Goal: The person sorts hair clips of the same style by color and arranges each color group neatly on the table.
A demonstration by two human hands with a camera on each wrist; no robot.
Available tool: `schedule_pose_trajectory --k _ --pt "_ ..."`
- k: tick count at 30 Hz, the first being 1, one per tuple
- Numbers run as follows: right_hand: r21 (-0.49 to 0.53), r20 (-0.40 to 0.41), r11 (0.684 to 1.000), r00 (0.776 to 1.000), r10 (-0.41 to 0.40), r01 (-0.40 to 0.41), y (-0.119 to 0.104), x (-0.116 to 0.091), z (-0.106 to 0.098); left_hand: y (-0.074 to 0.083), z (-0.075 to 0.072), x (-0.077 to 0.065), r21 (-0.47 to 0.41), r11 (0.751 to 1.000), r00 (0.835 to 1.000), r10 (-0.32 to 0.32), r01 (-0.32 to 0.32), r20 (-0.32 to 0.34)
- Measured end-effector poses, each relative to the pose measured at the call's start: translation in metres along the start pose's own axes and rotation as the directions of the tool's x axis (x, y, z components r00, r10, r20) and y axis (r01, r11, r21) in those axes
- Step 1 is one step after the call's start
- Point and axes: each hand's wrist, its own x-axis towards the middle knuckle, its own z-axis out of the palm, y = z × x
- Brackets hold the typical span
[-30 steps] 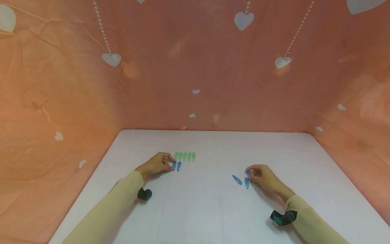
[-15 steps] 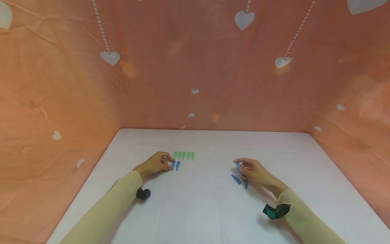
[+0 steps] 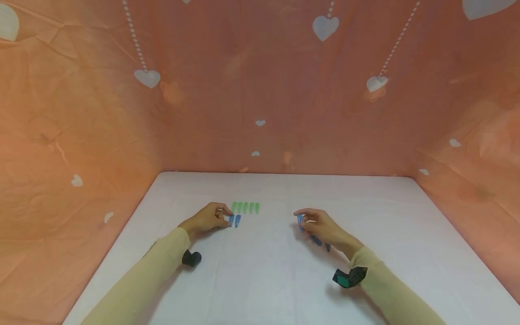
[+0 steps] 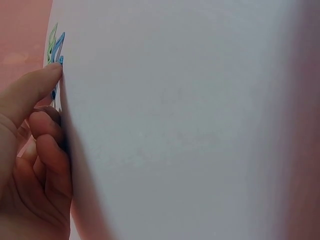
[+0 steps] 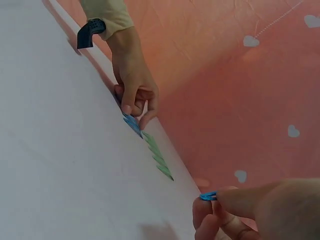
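My left hand (image 3: 207, 217) rests at the left of the table, thumb and forefinger pinching a blue snap hair clip (image 3: 231, 220) at its ends. Close to its right lies another blue hair clip (image 3: 238, 221). Just behind them, several green hair clips (image 3: 245, 207) stand side by side in a row. My right hand (image 3: 324, 226) is raised a little over the table, gripping a third blue hair clip (image 5: 207, 196) between thumb and finger. Beneath this hand two more blue clips, one nearer the fingers (image 3: 315, 240) and one nearer the wrist (image 3: 327, 247), lie partly hidden.
The white tabletop (image 3: 260, 275) reaches back to an orange cloth wall (image 3: 284, 90) with printed hearts. Similar cloth hangs at both sides. A dark wrist device sits on each sleeve, the right one (image 3: 350, 277) close above the table.
My right hand has lifted a blue hair clip from beside the two others and carried it leftward and slightly back. My left hand has stayed in place on its clip.
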Motion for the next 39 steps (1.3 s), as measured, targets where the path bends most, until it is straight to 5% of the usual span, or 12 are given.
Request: schedule_pose_trajectory --k 15,26,39 --pt "0.083 0.020 0.993 0.996 -0.085 0.083 -0.009 0.030 0.037 -0.002 -0.001 -0.001 0.010 1.000 1.000 0.027 -0.027 0.005" --pt "0.205 0.005 0.978 0.999 -0.047 0.045 -0.006 0.044 0.059 -0.004 -0.001 -0.002 -0.017 1.000 1.000 -0.007 0.007 0.003" --pt "0.142 -0.016 0.984 0.994 -0.104 0.105 -0.011 0.063 0.082 -0.001 -0.001 -0.001 0.013 0.999 1.000 0.029 -0.029 0.007"
